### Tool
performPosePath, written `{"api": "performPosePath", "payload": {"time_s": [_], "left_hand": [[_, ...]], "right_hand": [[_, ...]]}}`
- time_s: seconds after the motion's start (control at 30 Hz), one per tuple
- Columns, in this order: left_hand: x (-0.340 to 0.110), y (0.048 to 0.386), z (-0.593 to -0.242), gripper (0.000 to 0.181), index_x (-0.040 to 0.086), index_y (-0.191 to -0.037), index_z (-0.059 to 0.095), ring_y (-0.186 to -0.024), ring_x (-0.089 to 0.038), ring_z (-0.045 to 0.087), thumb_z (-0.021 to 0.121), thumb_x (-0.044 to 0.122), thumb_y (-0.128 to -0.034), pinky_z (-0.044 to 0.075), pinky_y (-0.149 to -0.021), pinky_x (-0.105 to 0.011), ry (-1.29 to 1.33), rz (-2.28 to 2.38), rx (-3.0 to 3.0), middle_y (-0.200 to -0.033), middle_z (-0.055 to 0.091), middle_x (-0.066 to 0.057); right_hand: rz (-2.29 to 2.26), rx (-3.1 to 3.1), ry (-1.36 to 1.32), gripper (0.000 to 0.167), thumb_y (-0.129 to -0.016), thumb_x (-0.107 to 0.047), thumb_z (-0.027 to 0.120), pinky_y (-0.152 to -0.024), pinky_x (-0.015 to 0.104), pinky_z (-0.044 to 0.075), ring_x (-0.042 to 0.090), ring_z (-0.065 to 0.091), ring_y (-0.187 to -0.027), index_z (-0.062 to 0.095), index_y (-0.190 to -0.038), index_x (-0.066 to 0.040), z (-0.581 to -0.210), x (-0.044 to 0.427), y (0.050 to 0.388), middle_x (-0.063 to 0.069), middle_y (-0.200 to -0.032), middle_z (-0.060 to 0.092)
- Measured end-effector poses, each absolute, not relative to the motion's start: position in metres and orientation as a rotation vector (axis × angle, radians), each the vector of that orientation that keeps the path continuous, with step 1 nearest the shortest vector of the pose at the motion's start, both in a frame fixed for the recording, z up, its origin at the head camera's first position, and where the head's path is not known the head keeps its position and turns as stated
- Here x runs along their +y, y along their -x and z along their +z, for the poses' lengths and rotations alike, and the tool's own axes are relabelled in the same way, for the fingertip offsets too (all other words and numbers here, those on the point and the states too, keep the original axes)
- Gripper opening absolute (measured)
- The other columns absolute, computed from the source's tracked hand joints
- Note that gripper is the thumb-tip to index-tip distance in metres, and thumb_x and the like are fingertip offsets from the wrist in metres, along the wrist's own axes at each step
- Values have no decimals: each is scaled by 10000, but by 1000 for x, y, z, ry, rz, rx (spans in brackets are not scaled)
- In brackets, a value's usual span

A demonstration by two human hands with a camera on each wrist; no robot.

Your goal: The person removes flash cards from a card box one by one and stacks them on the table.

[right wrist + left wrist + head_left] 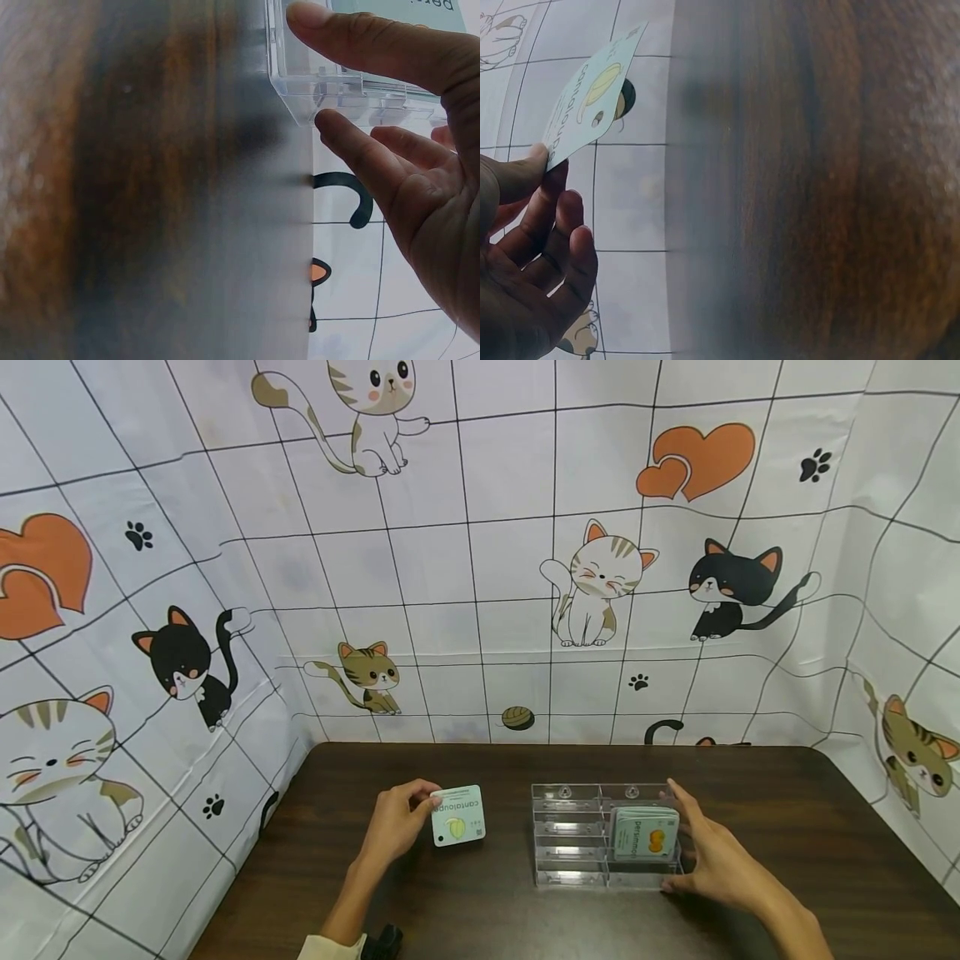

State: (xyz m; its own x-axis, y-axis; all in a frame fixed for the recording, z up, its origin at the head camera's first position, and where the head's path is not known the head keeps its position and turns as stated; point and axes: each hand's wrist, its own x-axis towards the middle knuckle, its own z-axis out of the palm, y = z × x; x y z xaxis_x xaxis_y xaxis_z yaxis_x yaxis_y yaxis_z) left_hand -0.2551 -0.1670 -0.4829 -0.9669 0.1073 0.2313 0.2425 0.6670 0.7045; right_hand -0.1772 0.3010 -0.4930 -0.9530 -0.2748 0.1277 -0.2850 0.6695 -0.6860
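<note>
My left hand [400,818] pinches a pale green cantaloupe flashcard [458,828] by its corner, between thumb and fingertips. In the left wrist view the card [592,97] tilts above the thumb, while the other fingers curl loosely below it. To the right stands a clear plastic rack [570,831] with two columns of slots. A stack of cards with a persimmon card [646,833] on its front sits in the right column. My right hand [716,860] holds the rack's right side, thumb near the front corner and fingers along the side and back.
A dark wooden table [480,918] lies beneath everything. White cloth [510,560] printed with cats and grid lines hangs behind it and on both sides. A black band [382,942] is on the left wrist, beside a cream sleeve [330,947].
</note>
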Motion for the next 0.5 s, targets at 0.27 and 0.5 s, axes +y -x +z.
{"api": "performPosePath", "payload": {"time_s": [0.27,0.5], "left_hand": [[-167,255,-484,86,120,-1065,809,-694,-109,510,763,149,-998,376,-636,-255,279,-1153,-2753,-785,687,48],[-169,254,-486,71,123,-1048,807,-679,-114,494,761,147,-999,366,-609,-254,281,-1127,-2805,-779,663,48]], "right_hand": [[1172,-2862,-469,1543,-604,-49,1038,-808,492,646,733,520,-1269,-40,-1708,-65,-493,300,177,487,-1623,252],[1174,-2883,-452,1554,-607,-60,1040,-807,491,646,721,520,-1284,-56,-1709,-70,-492,300,176,490,-1630,231]]}}
